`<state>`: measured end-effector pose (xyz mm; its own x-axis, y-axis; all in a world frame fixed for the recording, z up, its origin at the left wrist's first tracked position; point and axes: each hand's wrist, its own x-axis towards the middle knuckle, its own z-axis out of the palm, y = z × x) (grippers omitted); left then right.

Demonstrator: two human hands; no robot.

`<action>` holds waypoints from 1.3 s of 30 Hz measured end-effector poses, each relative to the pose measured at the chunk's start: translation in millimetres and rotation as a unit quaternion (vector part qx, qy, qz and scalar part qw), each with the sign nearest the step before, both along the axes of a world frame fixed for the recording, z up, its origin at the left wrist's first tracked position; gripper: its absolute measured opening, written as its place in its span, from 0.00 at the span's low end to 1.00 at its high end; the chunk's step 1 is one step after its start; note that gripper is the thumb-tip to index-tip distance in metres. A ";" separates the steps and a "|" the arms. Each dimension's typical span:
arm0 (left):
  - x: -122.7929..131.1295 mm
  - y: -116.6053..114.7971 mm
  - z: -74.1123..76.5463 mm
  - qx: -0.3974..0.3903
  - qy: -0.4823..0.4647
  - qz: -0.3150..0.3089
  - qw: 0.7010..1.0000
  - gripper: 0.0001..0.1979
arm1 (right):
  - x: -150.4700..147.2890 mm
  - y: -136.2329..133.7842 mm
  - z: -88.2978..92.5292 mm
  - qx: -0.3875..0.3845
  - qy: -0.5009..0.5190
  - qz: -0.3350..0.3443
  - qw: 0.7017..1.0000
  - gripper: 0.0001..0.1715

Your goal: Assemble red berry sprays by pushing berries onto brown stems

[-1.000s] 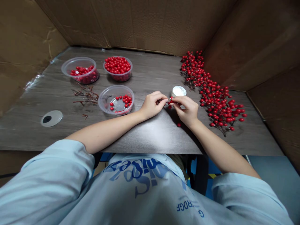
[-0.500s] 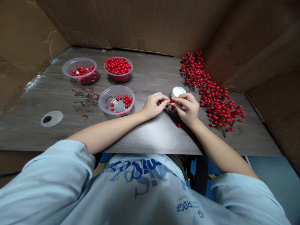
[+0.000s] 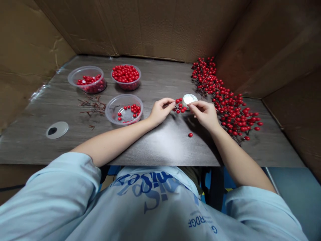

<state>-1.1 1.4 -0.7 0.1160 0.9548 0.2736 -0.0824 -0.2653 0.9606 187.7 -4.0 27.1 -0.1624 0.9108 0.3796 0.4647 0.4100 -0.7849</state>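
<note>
My left hand (image 3: pixel 161 112) pinches a small sprig of red artificial berries (image 3: pixel 179 109) between thumb and fingers, the berry heads pointing right. My right hand (image 3: pixel 207 115) is just right of the sprig, its thumb and fingertips pinched together; whether something small is between them I cannot make out. Behind those fingertips stands a small round white tub (image 3: pixel 189 99) with a pale content. A single loose red berry (image 3: pixel 190 135) lies on the table in front of my hands.
A long pile of berry branches (image 3: pixel 227 100) lies on the right. To the left are three clear plastic tubs: one full of berries (image 3: pixel 126 74), one part-filled (image 3: pixel 89 83), one with several berries (image 3: pixel 124 108). Bare brown twigs (image 3: pixel 94 106) and a round clear lid (image 3: pixel 57 130) lie beyond. Cardboard walls (image 3: pixel 150 30) enclose the table.
My hands have come apart: the right has moved slightly right, away from the sprig. The sprig in my left hand now shows more fully.
</note>
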 end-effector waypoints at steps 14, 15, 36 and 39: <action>5.0 -4.7 16.1 -0.140 -0.107 -0.010 0.984 0.08 | 7.6 -2.6 16.6 -0.117 0.084 0.025 0.989 0.11; 6.2 -4.9 17.9 -0.133 -0.107 0.000 0.985 0.08 | 9.2 -2.3 18.0 -0.123 0.098 0.020 0.987 0.12; 36.1 36.4 49.4 0.151 0.404 0.066 0.900 0.10 | 49.2 21.2 16.1 0.127 -0.074 -0.145 0.979 0.05; 40.3 41.7 54.0 0.131 0.438 0.047 0.888 0.10 | 50.4 22.7 13.9 0.143 -0.120 -0.154 0.970 0.05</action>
<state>39.2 43.1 53.3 0.3168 0.8883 0.3324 0.7002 -0.4554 0.5498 238.2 18.7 41.0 -0.0143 0.7929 0.6092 0.7555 0.4076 -0.5128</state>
